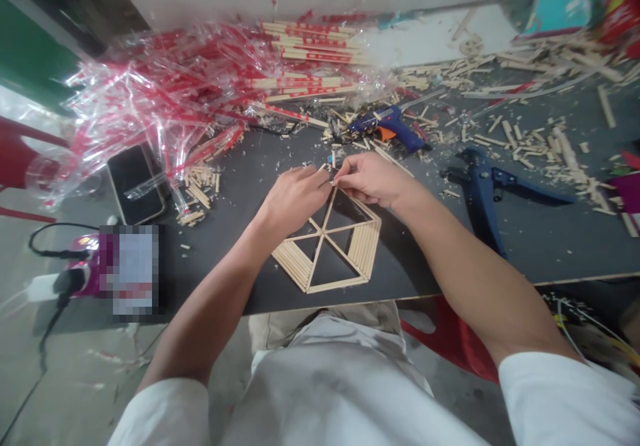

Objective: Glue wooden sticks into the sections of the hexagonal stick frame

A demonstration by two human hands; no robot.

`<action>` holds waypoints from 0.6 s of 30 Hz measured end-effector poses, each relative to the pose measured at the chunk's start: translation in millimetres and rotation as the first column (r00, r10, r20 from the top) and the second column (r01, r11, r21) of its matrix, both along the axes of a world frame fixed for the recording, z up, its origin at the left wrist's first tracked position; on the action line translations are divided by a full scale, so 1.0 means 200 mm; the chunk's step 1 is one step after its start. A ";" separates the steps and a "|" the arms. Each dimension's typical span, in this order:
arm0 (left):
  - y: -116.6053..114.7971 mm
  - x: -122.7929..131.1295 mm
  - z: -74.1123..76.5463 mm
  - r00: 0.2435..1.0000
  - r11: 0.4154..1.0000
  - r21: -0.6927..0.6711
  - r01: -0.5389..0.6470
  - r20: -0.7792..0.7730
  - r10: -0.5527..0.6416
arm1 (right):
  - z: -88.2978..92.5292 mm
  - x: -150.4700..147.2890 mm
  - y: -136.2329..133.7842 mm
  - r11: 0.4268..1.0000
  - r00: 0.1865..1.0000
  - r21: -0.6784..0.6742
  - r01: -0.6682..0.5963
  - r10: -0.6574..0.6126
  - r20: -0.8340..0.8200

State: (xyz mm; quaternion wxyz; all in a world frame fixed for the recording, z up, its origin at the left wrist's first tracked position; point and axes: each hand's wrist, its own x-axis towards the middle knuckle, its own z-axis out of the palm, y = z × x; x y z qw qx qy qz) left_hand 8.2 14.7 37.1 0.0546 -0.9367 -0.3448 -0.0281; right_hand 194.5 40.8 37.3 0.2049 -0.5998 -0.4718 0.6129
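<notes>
A hexagonal frame of pale wooden sticks (pixel 364 249) lies flat near the table's front edge. Its spokes cross in the middle, and two of its sections are partly filled with sticks laid side by side. Over its far left side my left hand (pixel 295 199) rests with bent fingers closed at the far corner, covering that part of the frame. My right hand (pixel 373 178) meets it there, thumb and forefinger pinched together. Whatever small piece sits between those fingertips is too hidden to name. Just beyond the hands lies a blue glue gun (pixel 390 126) with an orange trigger.
Blue hand cutters (pixel 483 183) lie to the right, near scattered stick offcuts (pixel 520 143). Red-and-clear wrappers (pixel 160 86) and wrapped stick bundles (pixel 315 49) are heaped at the back. At left are a phone (pixel 135 183) and a purple power strip (pixel 90 266) with plugged-in cables.
</notes>
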 end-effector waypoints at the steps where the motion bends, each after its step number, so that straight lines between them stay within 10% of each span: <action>1: 0.00 0.00 0.00 1.000 1.000 0.003 0.002 0.004 -0.002 | 0.00 0.00 0.00 1.000 1.000 -0.003 0.002 -0.002 0.000; 18: 0.00 0.00 0.02 1.000 0.997 -0.082 -0.003 -0.028 0.001 | 0.03 -0.02 0.01 0.999 0.998 0.010 -0.040 0.039 0.039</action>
